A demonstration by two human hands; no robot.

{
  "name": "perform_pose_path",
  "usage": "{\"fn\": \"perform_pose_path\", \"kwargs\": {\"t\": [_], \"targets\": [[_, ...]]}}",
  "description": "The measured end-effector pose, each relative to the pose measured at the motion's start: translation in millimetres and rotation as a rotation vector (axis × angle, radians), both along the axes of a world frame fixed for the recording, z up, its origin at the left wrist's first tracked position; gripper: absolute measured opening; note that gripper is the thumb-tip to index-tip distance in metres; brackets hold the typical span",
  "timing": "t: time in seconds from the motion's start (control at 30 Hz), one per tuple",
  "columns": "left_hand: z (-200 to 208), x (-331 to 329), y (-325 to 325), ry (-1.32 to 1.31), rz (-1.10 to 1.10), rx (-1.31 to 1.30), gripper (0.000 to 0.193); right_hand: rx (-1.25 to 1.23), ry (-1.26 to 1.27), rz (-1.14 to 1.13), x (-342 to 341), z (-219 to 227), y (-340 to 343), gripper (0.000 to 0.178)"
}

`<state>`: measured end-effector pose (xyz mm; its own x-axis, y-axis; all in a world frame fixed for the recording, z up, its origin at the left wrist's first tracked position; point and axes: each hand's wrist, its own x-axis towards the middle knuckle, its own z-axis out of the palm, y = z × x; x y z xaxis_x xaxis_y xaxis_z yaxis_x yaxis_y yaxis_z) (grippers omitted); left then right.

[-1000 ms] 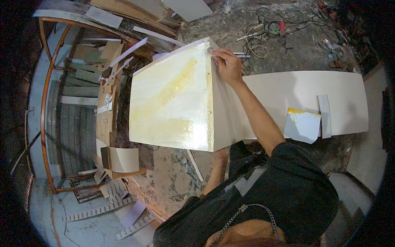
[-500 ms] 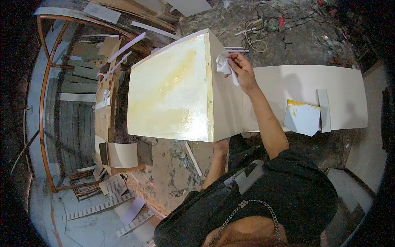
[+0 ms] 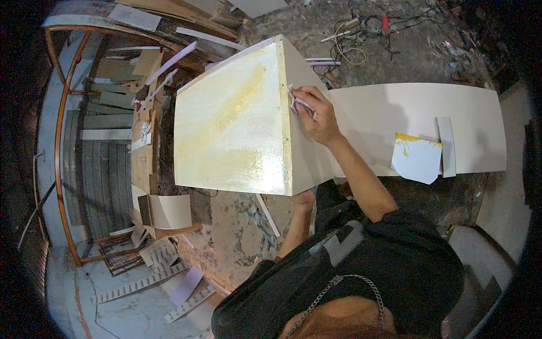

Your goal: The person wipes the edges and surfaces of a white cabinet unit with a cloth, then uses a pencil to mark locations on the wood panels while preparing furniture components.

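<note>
A cream-white box or cabinet [image 3: 226,158] stands in front of me, its upper face streaked with a glossy yellowish coating that looks wet. Screw heads or nails dot the strip along its right edge. My right hand [image 3: 320,117] pinches a crumpled white cloth [image 3: 294,99] and presses it to the box's right side panel, just beside that edge. My left hand [image 3: 304,199] is against the near lower edge of the box, with its fingers hidden beneath it.
A long cream panel [image 3: 367,124] extends to the right, bearing a white sheet with a yellow-smeared edge [image 3: 416,161] and a narrow strip [image 3: 446,147]. Cables [image 3: 355,42] lie on the floor behind. Left are stacked boards [image 3: 99,169], a wooden bench [image 3: 142,166] and a copper-coloured frame [image 3: 58,141].
My right hand has moved left and slightly down, bringing the cloth from beside the panel onto it near the edge. My left hand stays at the near edge.
</note>
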<state>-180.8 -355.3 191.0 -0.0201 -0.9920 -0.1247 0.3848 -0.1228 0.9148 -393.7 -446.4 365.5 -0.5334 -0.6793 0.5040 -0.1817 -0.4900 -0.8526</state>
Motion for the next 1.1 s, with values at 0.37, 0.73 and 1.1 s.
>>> {"fn": "perform_pose_path", "kwargs": {"t": [0.37, 0.73, 1.1], "targets": [[48, -22, 4, -0.052, 0.06, 0.031, 0.065, 0.015, -0.062, -0.076, 9, -13, -3, 0.024], [-34, 22, -13, -0.096, -0.098, -0.209, 0.073, -0.047, -0.05, 0.137, 2, -14, 28, 0.017], [-10, 5, -14, -0.436, -0.001, -0.477, 0.063, -0.083, -0.978, 0.393, -17, -36, -15, 0.017]]}}
